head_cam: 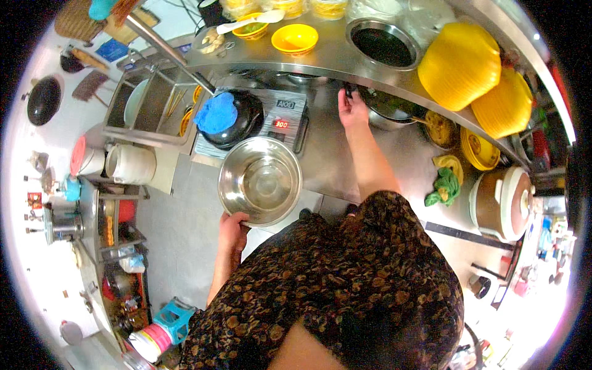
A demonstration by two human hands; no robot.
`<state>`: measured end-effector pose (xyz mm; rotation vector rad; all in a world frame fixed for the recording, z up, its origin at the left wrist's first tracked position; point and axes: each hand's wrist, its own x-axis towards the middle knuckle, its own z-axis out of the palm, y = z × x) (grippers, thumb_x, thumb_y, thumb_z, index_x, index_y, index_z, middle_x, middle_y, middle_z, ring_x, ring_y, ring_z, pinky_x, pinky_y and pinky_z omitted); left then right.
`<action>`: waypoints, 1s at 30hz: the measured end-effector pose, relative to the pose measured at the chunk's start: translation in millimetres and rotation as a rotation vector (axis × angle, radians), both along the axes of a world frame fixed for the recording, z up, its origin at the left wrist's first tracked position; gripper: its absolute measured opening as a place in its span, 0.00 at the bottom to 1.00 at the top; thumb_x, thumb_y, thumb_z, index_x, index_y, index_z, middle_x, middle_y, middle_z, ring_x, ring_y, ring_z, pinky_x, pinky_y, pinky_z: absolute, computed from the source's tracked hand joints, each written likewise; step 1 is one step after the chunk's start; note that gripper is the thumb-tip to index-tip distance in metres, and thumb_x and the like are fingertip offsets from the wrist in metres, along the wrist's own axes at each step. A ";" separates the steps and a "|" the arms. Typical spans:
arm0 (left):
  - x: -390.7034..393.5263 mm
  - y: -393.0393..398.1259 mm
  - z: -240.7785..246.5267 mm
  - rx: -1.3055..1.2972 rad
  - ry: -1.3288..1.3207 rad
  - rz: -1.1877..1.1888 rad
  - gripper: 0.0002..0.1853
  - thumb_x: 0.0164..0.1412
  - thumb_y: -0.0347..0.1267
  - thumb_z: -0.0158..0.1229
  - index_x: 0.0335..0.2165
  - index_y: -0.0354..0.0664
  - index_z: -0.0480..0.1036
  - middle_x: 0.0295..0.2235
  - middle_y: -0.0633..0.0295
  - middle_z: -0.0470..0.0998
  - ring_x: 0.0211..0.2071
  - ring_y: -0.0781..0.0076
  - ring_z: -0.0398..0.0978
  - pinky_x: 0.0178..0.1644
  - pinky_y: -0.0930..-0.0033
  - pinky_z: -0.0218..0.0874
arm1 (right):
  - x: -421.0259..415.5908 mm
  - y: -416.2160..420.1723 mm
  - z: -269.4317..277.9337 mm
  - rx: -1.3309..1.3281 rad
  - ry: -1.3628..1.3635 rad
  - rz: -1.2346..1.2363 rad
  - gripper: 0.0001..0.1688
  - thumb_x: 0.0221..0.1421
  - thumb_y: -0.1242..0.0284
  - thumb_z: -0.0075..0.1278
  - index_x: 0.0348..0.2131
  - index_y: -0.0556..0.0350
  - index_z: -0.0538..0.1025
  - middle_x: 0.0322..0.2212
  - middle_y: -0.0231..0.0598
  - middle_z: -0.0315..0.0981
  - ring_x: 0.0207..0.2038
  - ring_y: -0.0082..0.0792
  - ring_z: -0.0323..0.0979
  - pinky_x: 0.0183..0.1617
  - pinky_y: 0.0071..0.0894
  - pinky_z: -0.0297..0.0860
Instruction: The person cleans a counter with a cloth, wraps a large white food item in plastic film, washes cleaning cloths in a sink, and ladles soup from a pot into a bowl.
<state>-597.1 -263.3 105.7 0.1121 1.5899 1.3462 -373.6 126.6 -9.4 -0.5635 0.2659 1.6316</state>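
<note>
In my left hand is the near rim of a wide stainless-steel mixing bowl; nothing shows inside it. The bowl is over the floor and the front of the counter, close to an induction cooker with a red lit display. On the cooker sits a black wok with a blue cloth lying over it. My right hand reaches to the edge of the raised shelf, its fingers at a dark object partly hidden there. Whether it grips that object cannot be told. A steel pot stands just right of it.
The raised steel shelf overhangs the counter and carries a yellow bowl, a pot of dark liquid and stacked yellow bowls. A green cloth and a brown-white cooker are at right. At left is a double sink.
</note>
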 end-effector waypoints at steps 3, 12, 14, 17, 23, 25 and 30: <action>-29.8 7.5 -34.6 0.097 -0.098 -0.027 0.18 0.47 0.18 0.47 0.41 0.32 0.65 0.35 0.56 0.74 0.33 0.64 0.74 0.36 0.64 0.69 | 20.7 -32.5 -6.9 -0.026 -0.093 0.003 0.06 0.59 0.79 0.43 0.35 0.67 0.67 0.29 0.47 0.68 0.32 0.44 0.70 0.44 0.43 0.77; -62.3 62.4 -38.9 0.223 -0.080 -0.153 0.18 0.47 0.19 0.48 0.40 0.31 0.64 0.36 0.56 0.73 0.35 0.64 0.74 0.38 0.64 0.68 | 43.9 -168.3 14.3 0.039 -0.276 0.224 0.11 0.57 0.75 0.48 0.39 0.64 0.69 0.38 0.43 0.69 0.38 0.37 0.69 0.46 0.34 0.75; -58.8 70.7 -26.6 0.208 -0.034 -0.158 0.15 0.47 0.20 0.49 0.38 0.32 0.67 0.34 0.56 0.74 0.34 0.63 0.74 0.38 0.63 0.68 | 47.1 -189.7 9.6 0.047 -0.182 0.282 0.08 0.59 0.80 0.44 0.38 0.68 0.69 0.36 0.45 0.68 0.39 0.39 0.70 0.44 0.35 0.77; -55.9 82.4 -25.0 0.273 -0.118 -0.205 0.19 0.47 0.19 0.49 0.42 0.33 0.66 0.35 0.57 0.74 0.35 0.64 0.74 0.38 0.62 0.67 | 50.9 -200.5 -43.8 0.314 -0.850 0.504 0.08 0.59 0.80 0.43 0.39 0.67 0.68 0.36 0.45 0.69 0.39 0.39 0.71 0.44 0.35 0.77; -43.8 73.1 -13.4 0.300 -0.139 -0.189 0.21 0.48 0.19 0.48 0.45 0.31 0.63 0.38 0.55 0.73 0.38 0.62 0.73 0.41 0.61 0.68 | 21.7 -231.7 24.4 -0.067 -0.275 0.612 0.11 0.61 0.75 0.41 0.41 0.65 0.68 0.39 0.45 0.70 0.38 0.40 0.73 0.44 0.33 0.75; -37.6 73.2 -12.7 0.316 -0.132 -0.180 0.23 0.49 0.19 0.47 0.47 0.28 0.61 0.42 0.52 0.72 0.40 0.60 0.73 0.42 0.60 0.69 | 27.6 -231.5 37.4 0.009 -0.363 0.859 0.15 0.62 0.70 0.42 0.43 0.65 0.68 0.41 0.47 0.70 0.38 0.40 0.74 0.42 0.32 0.75; -10.7 73.4 10.5 0.305 -0.165 -0.250 0.26 0.49 0.18 0.47 0.50 0.30 0.59 0.44 0.51 0.71 0.42 0.59 0.73 0.43 0.59 0.68 | 72.8 -227.1 101.3 0.308 -0.857 1.487 0.33 0.60 0.54 0.44 0.51 0.65 0.63 0.45 0.50 0.69 0.35 0.39 0.75 0.34 0.33 0.75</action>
